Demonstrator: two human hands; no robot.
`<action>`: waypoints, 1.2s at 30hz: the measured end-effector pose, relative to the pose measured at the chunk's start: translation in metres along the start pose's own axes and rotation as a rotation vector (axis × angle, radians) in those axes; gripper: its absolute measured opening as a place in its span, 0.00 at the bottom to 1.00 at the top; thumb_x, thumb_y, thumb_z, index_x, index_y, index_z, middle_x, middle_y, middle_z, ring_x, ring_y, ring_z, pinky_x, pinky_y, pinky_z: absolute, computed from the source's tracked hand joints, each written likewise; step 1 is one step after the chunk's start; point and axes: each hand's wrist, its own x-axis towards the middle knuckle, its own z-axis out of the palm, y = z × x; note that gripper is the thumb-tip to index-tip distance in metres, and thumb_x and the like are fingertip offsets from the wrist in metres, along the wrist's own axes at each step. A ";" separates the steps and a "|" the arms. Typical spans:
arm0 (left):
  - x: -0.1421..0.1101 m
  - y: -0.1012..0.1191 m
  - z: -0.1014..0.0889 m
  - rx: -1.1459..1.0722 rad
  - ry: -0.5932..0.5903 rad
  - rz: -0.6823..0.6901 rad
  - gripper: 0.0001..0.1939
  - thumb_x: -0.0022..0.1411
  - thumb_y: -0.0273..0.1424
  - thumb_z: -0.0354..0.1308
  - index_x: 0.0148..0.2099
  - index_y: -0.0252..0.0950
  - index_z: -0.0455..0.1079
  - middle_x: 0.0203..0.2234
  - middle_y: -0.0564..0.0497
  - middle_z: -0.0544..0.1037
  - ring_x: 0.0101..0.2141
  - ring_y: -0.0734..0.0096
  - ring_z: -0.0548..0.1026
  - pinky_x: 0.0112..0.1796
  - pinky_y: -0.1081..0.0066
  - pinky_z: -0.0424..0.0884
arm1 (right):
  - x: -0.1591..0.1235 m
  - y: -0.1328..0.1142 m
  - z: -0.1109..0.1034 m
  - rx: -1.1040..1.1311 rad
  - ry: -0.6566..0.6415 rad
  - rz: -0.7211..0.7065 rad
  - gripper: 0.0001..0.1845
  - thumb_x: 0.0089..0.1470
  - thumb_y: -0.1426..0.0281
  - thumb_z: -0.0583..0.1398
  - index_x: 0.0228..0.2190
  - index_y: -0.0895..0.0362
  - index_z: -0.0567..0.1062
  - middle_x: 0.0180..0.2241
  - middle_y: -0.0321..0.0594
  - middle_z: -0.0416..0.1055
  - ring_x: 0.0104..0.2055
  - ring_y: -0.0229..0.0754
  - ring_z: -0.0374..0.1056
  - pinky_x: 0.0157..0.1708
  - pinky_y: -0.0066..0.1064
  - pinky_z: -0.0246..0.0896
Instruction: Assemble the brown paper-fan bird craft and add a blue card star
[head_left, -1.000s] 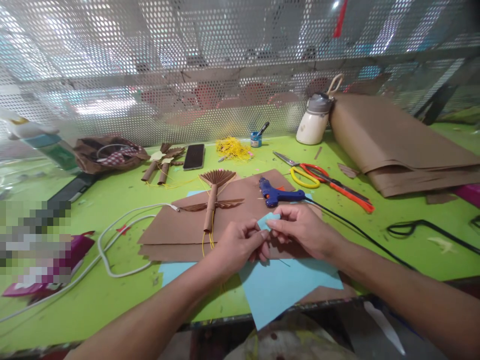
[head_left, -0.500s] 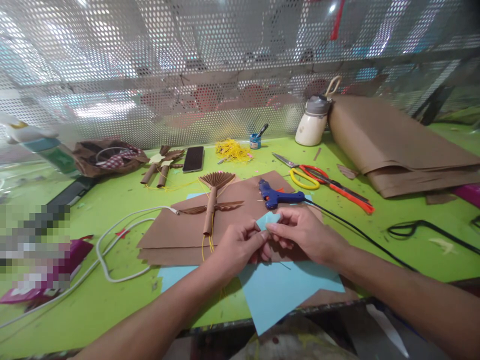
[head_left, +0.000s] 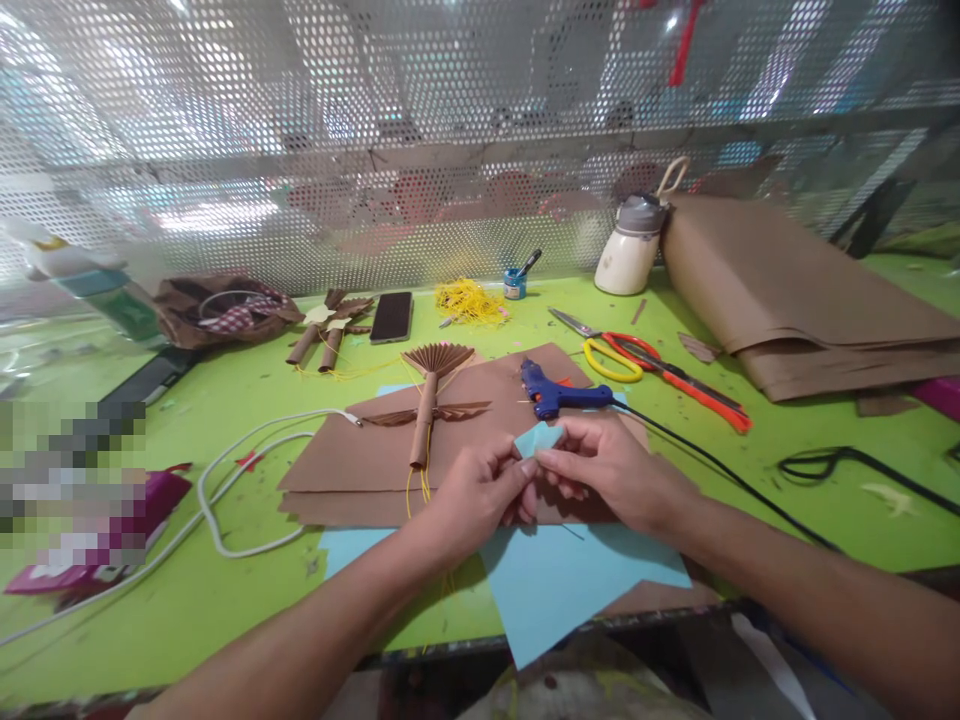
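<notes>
A small folded piece of light-blue paper is pinched between my two hands, above the brown paper sheets. My left hand grips its left and lower edge with thumb and fingers. On its right side, my right hand presses it between thumb and index finger. Just beyond my hands lies a blue hot glue gun on the brown paper. Left of it rests a rolled brown paper figure with a pleated fan top, pleated side wings and yellow strings. Larger light-blue paper lies below my hands.
Scissors with orange and yellow handles and a cutter with an orange handle lie to the right. Behind are a phone, yellow string, a small blue jar and a cream bottle. A white cable curves at left.
The view has shifted very slightly. Both hands keep their pinch on the folded blue paper, with hardly any visible movement.
</notes>
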 end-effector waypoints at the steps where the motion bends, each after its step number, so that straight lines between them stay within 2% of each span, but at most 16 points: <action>1: 0.000 0.001 0.000 -0.015 -0.002 -0.005 0.18 0.58 0.44 0.54 0.31 0.32 0.64 0.16 0.53 0.70 0.17 0.80 0.62 0.21 0.77 0.57 | 0.000 0.000 0.000 0.002 0.003 -0.004 0.16 0.48 0.59 0.63 0.25 0.60 0.69 0.19 0.31 0.64 0.20 0.30 0.58 0.21 0.25 0.54; 7: -0.004 0.010 -0.002 -0.038 -0.050 -0.061 0.15 0.57 0.41 0.56 0.30 0.33 0.65 0.15 0.53 0.69 0.16 0.81 0.60 0.21 0.77 0.55 | -0.001 -0.002 -0.006 -0.039 -0.040 -0.049 0.15 0.51 0.59 0.61 0.30 0.59 0.70 0.21 0.33 0.66 0.22 0.32 0.61 0.21 0.25 0.55; 10: -0.005 0.011 -0.003 -0.023 -0.089 -0.082 0.12 0.57 0.37 0.56 0.29 0.32 0.66 0.15 0.53 0.70 0.16 0.80 0.61 0.21 0.77 0.56 | -0.001 -0.002 -0.011 -0.085 -0.019 -0.080 0.15 0.51 0.59 0.61 0.28 0.59 0.70 0.20 0.34 0.67 0.21 0.32 0.61 0.20 0.25 0.55; 12: -0.005 0.010 -0.002 0.003 -0.056 -0.077 0.10 0.56 0.35 0.55 0.28 0.32 0.66 0.14 0.53 0.70 0.16 0.80 0.62 0.21 0.77 0.56 | 0.000 -0.001 -0.013 -0.124 -0.001 -0.074 0.15 0.50 0.59 0.61 0.25 0.59 0.70 0.18 0.33 0.65 0.20 0.32 0.60 0.19 0.24 0.54; 15: -0.004 0.010 -0.001 0.040 0.055 -0.053 0.10 0.56 0.33 0.55 0.26 0.33 0.64 0.14 0.54 0.70 0.16 0.81 0.62 0.20 0.78 0.57 | 0.001 0.001 -0.012 -0.130 0.036 -0.053 0.16 0.50 0.59 0.61 0.23 0.59 0.69 0.17 0.32 0.65 0.18 0.32 0.59 0.18 0.24 0.53; 19: -0.004 0.011 -0.002 -0.019 0.176 -0.049 0.11 0.56 0.36 0.57 0.30 0.33 0.64 0.19 0.53 0.73 0.17 0.80 0.66 0.17 0.80 0.57 | 0.000 0.002 -0.009 -0.055 0.020 -0.020 0.15 0.51 0.60 0.61 0.23 0.59 0.69 0.17 0.32 0.65 0.18 0.31 0.59 0.18 0.24 0.55; 23: -0.002 0.010 -0.004 -0.166 0.172 0.001 0.12 0.54 0.36 0.61 0.33 0.33 0.65 0.24 0.51 0.74 0.22 0.78 0.70 0.25 0.76 0.68 | -0.001 0.003 -0.006 0.054 -0.038 0.032 0.14 0.50 0.61 0.61 0.24 0.59 0.68 0.17 0.31 0.65 0.17 0.31 0.59 0.18 0.25 0.58; 25: -0.002 0.008 -0.005 -0.206 0.162 0.008 0.13 0.53 0.37 0.62 0.34 0.33 0.66 0.24 0.52 0.74 0.23 0.77 0.71 0.27 0.74 0.70 | -0.001 0.004 -0.006 0.115 -0.055 0.049 0.14 0.50 0.61 0.62 0.24 0.58 0.68 0.17 0.31 0.65 0.17 0.31 0.59 0.18 0.25 0.58; 28: -0.004 0.007 -0.005 -0.238 0.162 -0.015 0.13 0.51 0.35 0.64 0.36 0.33 0.68 0.25 0.51 0.75 0.23 0.76 0.72 0.26 0.75 0.69 | 0.000 0.004 -0.006 0.143 -0.068 0.049 0.12 0.50 0.62 0.62 0.27 0.59 0.69 0.20 0.33 0.67 0.18 0.31 0.60 0.18 0.25 0.58; 32: -0.006 0.008 -0.003 -0.271 0.186 -0.040 0.10 0.51 0.33 0.64 0.34 0.33 0.69 0.23 0.51 0.76 0.23 0.77 0.72 0.25 0.76 0.68 | 0.000 0.003 -0.006 0.093 -0.037 -0.020 0.11 0.49 0.66 0.63 0.34 0.59 0.71 0.25 0.35 0.70 0.21 0.31 0.62 0.21 0.25 0.58; 36: -0.006 0.008 -0.002 -0.235 0.207 -0.032 0.10 0.51 0.32 0.64 0.33 0.32 0.70 0.24 0.50 0.76 0.23 0.77 0.71 0.25 0.77 0.67 | -0.001 0.003 -0.007 0.069 0.000 -0.072 0.07 0.48 0.69 0.63 0.30 0.59 0.73 0.23 0.34 0.69 0.21 0.31 0.61 0.22 0.25 0.57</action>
